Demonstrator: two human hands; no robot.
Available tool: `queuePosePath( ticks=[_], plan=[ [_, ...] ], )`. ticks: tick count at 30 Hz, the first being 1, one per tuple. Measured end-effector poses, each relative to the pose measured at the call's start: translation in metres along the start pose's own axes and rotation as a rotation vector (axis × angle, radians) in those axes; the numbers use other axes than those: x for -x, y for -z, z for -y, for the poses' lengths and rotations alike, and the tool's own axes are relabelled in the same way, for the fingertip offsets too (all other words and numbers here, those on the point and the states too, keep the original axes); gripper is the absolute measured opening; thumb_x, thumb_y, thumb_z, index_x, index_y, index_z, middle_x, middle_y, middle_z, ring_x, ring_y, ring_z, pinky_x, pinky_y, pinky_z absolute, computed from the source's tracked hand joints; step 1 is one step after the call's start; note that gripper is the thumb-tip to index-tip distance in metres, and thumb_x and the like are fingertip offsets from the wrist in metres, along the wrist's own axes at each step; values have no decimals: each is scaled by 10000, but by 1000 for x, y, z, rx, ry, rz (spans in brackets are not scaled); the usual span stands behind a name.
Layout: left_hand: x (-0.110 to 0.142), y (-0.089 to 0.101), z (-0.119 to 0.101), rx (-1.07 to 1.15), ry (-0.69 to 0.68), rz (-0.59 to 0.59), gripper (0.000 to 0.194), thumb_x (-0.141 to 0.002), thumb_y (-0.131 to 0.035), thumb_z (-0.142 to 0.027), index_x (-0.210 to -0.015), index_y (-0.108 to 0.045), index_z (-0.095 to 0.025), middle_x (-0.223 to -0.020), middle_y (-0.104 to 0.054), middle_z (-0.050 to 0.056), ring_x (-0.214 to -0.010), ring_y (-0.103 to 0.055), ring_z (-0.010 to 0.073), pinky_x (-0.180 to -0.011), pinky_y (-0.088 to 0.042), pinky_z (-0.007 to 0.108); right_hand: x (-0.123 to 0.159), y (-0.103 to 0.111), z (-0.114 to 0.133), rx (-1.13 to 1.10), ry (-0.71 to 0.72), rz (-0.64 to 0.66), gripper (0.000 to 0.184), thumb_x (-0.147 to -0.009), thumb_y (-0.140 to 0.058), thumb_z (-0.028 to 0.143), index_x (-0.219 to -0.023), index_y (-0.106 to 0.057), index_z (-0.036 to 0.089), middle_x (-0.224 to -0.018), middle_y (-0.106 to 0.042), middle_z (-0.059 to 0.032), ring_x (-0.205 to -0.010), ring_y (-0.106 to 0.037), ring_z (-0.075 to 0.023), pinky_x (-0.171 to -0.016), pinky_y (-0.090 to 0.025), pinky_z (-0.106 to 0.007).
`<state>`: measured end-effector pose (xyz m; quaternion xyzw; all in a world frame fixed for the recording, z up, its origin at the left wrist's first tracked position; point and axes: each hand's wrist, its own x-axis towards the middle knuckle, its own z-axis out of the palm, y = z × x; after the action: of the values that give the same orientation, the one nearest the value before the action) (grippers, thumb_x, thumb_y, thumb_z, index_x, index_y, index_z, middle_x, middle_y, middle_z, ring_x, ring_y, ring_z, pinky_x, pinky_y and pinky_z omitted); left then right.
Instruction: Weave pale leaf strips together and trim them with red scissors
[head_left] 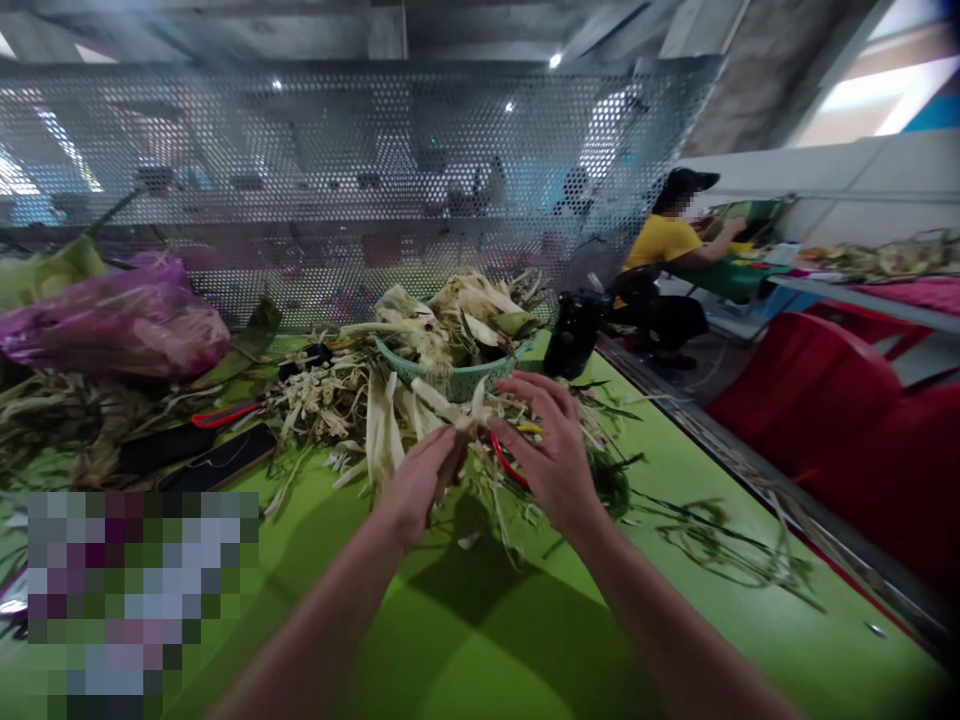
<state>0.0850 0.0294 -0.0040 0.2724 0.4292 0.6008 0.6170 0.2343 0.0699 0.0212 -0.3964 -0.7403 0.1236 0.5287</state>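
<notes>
A pale dried husk piece, looking like corn husk, is pinched in the fingertips of my left hand above the green table. Strips stick out of it, one upward and one toward the upper left. My right hand is on its other side, thumb tip at the husk, the other fingers spread and curved apart from it. Beneath my right hand lie a red curved handle and a bundle of dark green strands. Just beyond both hands stands a green basket heaped with dried husks.
Husk scraps, red-handled scissors and a dark flat block lie left, near a purple plastic bag. A black container stands behind right. Beyond are a perforated screen, red chairs and a seated person.
</notes>
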Motion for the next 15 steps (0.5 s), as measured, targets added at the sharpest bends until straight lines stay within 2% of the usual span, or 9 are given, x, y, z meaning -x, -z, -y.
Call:
queuePosePath(
  ticks=[2, 5, 7, 11, 15],
  plan=[
    [-4, 4, -1, 45, 5, -24, 258, -746, -668, -308, -973, -647, -188, -830, -651, 29, -694, -579, 108, -612, -454, 206, 1, 2, 3, 20, 17, -1, 140, -820, -616, 302, -940, -629, 230, -1057, -601, -65, -1064, -511, -240, -944, -357, -408],
    [-9, 8, -1, 84, -54, 39, 238, -752, -670, -290, -965, -608, -203, -799, -630, -3, -624, -551, 69, -570, -443, 166, 6, -2, 3, -42, -40, 178, 138, -845, -584, 338, -802, -607, 210, -839, -621, -29, -856, -558, -199, -797, -413, -338],
    [-11, 8, 2, 112, -96, 63, 245, -756, -672, -279, -976, -583, -218, -849, -635, -5, -639, -561, 64, -563, -443, 156, 11, -9, 2, -55, -99, 282, 186, -841, -584, 376, -785, -605, 200, -794, -621, -22, -788, -554, -186, -727, -412, -309],
    [-11, 5, 7, 141, -138, 85, 257, -768, -660, -245, -1002, -553, -234, -911, -644, 2, -754, -606, 90, -655, -476, 182, 19, -24, -2, -144, -226, 407, 227, -822, -589, 390, -740, -593, 178, -732, -620, -16, -691, -539, -163, -619, -398, -267],
    [-11, 4, 7, 107, -157, 87, 237, -774, -643, -232, -1000, -573, -219, -929, -650, 10, -856, -610, 108, -790, -472, 219, 23, -32, -5, -243, -305, 459, 131, -798, -574, 260, -703, -556, 173, -663, -568, 10, -621, -494, -136, -563, -373, -242]
  ],
)
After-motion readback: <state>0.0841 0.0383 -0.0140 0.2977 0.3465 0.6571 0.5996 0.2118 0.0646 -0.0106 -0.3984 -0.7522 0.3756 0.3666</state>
